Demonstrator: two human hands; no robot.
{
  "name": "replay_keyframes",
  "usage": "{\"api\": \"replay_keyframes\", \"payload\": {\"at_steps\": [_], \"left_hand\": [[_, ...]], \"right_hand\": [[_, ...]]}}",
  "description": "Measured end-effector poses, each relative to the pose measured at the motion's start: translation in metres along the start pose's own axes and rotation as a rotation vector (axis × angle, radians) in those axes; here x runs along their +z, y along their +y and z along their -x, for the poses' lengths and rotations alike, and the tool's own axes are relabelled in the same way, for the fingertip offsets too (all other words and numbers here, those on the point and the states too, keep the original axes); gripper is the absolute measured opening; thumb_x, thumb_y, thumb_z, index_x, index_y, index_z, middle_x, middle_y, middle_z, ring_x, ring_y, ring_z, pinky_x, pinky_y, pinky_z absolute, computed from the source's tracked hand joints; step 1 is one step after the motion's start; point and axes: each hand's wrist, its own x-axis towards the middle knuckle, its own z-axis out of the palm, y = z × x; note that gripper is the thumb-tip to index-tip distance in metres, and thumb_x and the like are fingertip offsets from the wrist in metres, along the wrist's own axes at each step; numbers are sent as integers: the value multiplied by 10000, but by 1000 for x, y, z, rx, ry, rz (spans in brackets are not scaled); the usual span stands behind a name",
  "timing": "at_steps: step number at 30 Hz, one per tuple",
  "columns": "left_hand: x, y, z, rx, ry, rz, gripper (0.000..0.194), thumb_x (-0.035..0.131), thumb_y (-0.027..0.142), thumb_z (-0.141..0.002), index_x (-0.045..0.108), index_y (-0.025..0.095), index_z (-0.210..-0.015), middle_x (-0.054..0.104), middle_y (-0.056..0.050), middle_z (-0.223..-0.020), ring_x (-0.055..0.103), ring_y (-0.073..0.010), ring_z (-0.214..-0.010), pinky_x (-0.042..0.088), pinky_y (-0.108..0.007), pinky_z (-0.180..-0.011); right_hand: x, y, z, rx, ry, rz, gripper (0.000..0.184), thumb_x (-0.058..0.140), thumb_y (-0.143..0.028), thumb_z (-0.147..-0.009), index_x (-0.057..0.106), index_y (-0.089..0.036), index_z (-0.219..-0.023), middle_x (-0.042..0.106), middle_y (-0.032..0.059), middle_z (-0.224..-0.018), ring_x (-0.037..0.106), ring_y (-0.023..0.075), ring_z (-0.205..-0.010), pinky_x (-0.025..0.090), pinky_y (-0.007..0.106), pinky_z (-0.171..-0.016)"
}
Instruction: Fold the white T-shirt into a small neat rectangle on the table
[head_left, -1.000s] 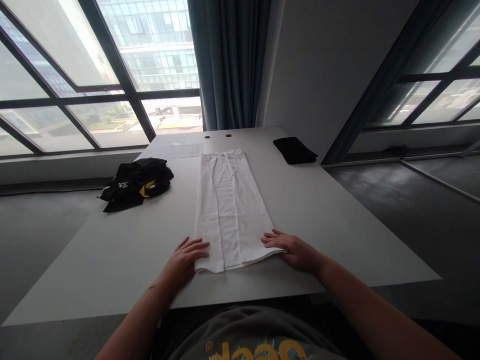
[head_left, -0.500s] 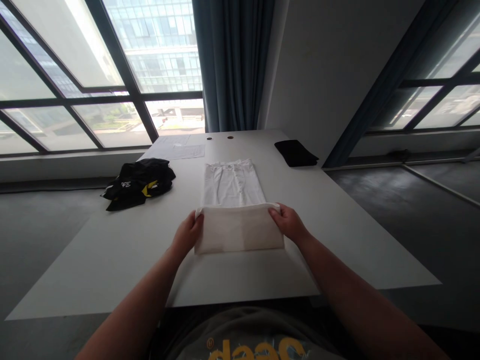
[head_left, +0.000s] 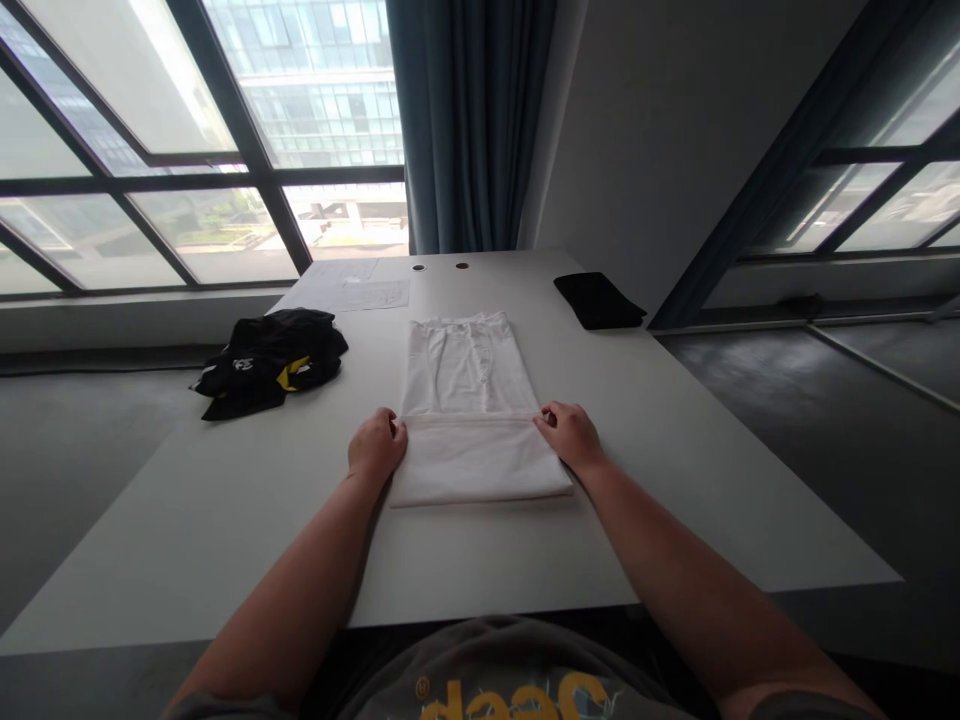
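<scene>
White trousers (head_left: 465,400) lie flat on the white table (head_left: 225,520), waistband toward the far side. Their lower part is folded up over the legs as a smooth double layer (head_left: 476,462). My left hand (head_left: 377,445) rests palm down at the left end of the fold line, touching the cloth. My right hand (head_left: 570,437) rests in the same way at the right end, its fingertips on the fabric. Neither hand is gripping the cloth.
A crumpled black garment with yellow print (head_left: 270,365) lies on the table's left side. A folded black cloth (head_left: 598,300) sits at the far right, and papers (head_left: 360,285) lie at the far left. Windows and a blue curtain (head_left: 469,120) stand behind.
The folded part now lies flat and smooth on the trousers. My hands have let go of its upper edge and rest lower, at either side of the fold.
</scene>
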Motion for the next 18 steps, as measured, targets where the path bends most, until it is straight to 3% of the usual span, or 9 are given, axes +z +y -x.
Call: {"api": "replay_keyframes", "payload": {"at_steps": [3, 5, 9, 11, 13, 15, 18], "left_hand": [[0, -4, -1, -27, 7, 31, 253, 557, 330, -973, 583, 225, -1202, 752, -80, -987, 709, -271, -943, 492, -339, -780], [-3, -4, 2, 25, 45, 37, 237, 557, 290, -965, 598, 216, -1187, 742, -94, -1020, 698, -277, -971, 510, -362, -830], [-12, 14, 22, 368, 147, 27, 219, 515, 230, -975, 670, 221, -1129, 704, -115, -1208, 644, -282, -1131, 491, -414, -1009], [-9, 27, 35, 498, 122, 33, 284, 489, 286, -1009, 671, 237, -1222, 681, -104, -1313, 615, -275, -1213, 463, -428, -1079], [0, 36, 43, 529, 60, 3, 399, 499, 364, -1016, 619, 232, -1372, 611, -112, -1462, 537, -290, -1360, 385, -462, -1179], [11, 40, 43, 501, -30, -58, 531, 504, 431, -1012, 533, 216, -1497, 480, -117, -1607, 401, -316, -1499, 277, -504, -1254], [21, 36, 30, 447, -131, -113, 619, 433, 482, -1035, 431, 200, -1587, 339, -101, -1694, 277, -302, -1574, 188, -517, -1291]], "right_hand": [[0, 3, -5, 11, 55, -58, 112, 644, -305, -908, 691, -209, -877, 727, 51, -803, 623, 237, -813, 459, 331, -818], [-5, 2, -6, 16, 111, -74, 113, 614, -278, -912, 674, -212, -843, 729, 61, -824, 620, 244, -830, 470, 344, -830], [-19, -18, 0, -86, 178, -68, 191, 530, -250, -958, 708, -189, -926, 738, 105, -920, 628, 267, -930, 486, 384, -926], [-21, -37, 7, -196, 106, -67, 280, 489, -276, -998, 733, -167, -1082, 744, 133, -1084, 629, 274, -1076, 462, 394, -1032], [-16, -57, 15, -280, -43, -23, 391, 490, -325, -1014, 692, -161, -1306, 675, 149, -1354, 548, 292, -1310, 374, 421, -1161], [-7, -72, 21, -273, -215, 68, 526, 510, -391, -1014, 570, -205, -1503, 504, 134, -1583, 385, 332, -1491, 261, 483, -1237], [3, -81, 24, -210, -402, 151, 622, 461, -469, -1038, 397, -279, -1627, 305, 98, -1711, 228, 348, -1580, 153, 530, -1267]]}}
